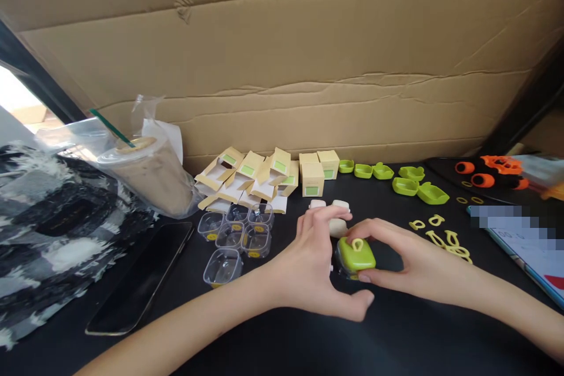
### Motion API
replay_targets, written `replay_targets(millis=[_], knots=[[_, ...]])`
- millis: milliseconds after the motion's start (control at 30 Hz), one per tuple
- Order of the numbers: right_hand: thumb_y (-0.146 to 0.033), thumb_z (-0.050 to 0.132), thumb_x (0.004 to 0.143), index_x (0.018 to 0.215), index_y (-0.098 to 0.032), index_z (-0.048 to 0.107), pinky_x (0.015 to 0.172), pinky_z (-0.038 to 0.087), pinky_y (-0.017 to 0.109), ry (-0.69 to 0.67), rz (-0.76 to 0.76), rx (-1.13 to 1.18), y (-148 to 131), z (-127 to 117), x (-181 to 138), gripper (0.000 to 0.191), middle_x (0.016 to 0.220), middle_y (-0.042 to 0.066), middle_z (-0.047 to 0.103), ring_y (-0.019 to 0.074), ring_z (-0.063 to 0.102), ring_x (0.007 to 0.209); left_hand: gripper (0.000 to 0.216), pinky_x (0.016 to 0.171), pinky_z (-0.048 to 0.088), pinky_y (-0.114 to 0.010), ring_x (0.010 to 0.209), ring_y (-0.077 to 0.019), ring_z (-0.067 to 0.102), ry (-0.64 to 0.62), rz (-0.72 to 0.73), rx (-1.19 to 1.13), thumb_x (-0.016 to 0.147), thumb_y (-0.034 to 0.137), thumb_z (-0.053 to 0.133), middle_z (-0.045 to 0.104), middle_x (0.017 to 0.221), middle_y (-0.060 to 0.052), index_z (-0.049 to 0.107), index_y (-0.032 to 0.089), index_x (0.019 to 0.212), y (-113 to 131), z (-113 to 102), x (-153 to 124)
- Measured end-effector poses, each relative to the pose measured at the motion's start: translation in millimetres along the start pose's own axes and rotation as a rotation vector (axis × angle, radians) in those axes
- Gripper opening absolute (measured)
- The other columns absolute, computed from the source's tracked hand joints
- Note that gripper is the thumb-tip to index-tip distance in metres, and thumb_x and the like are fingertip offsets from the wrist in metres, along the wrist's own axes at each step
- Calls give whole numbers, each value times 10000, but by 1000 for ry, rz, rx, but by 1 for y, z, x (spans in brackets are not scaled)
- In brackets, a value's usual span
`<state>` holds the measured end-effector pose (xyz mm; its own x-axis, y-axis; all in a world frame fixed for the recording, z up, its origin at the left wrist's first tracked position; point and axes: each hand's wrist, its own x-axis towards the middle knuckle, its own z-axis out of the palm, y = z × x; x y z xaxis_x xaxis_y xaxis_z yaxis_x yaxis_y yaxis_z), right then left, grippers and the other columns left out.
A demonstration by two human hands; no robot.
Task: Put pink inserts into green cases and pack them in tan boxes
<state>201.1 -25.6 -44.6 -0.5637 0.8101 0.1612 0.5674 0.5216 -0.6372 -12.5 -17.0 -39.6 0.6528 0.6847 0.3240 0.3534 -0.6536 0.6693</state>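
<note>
In my right hand [396,258] is a small clear case with a green lid [358,256], gripped at its sides between fingers and thumb. A pale yellow loop stands up from the lid. Just left of it my left hand [315,264] is spread, thumb and fingers apart, with nothing seen between them. Behind the hands lie several whitish pieces [338,227], partly covered by my left fingers. Clear plastic cups [222,267] stand to the left. On the right lie loose yellow loops [452,239], and green lids [405,186] rest farther back.
Small cardboard boxes [312,173] stand at the back beside opened box sleeves [251,173]. A bagged iced drink [154,176], a dark phone [141,276] and shaggy fabric [53,235] are at left. Orange-and-black parts [489,171] and another phone [520,252] lie right. A cardboard wall [308,59] closes the back.
</note>
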Motion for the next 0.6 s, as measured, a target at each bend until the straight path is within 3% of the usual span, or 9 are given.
replay_targets(millis=[133,233,333,467,600], knots=[[-325,678,796,1073,-245,595,865,525,388,21,1,-28,0,1,0,299,1088,56,672,261,636,1012,651,1059,364,-490,1288,-288,414,125,16,-79,748,282,655,403,1319,-161,222,246,1234,13,-19,4],[-322,679,788,1042,-243,608,869,527,387,30,-2,-38,0,2,1,275,1084,54,684,264,651,1006,409,1036,381,-455,1248,-243,468,300,39,29,850,268,548,469,1260,-127,296,249,1173,5,-33,12],[-298,674,789,975,-233,599,894,514,382,25,-34,-25,-1,3,3,211,1128,63,672,259,645,1030,248,952,438,-394,1164,-198,531,467,74,280,895,210,414,534,1173,-106,299,237,1112,-11,-50,21],[-266,688,765,988,-241,596,867,516,368,4,-58,-74,-4,0,2,243,1128,60,666,255,649,997,133,948,396,-448,1091,-252,520,439,-12,636,884,247,465,602,1059,-81,451,213,1013,-30,-74,29],[-224,693,716,932,-274,641,731,544,312,49,-61,-191,-2,-8,-2,228,934,5,709,225,683,822,112,915,379,-493,1040,-308,525,358,-90,843,876,253,495,628,1000,-102,556,182,938,-49,-88,28]])
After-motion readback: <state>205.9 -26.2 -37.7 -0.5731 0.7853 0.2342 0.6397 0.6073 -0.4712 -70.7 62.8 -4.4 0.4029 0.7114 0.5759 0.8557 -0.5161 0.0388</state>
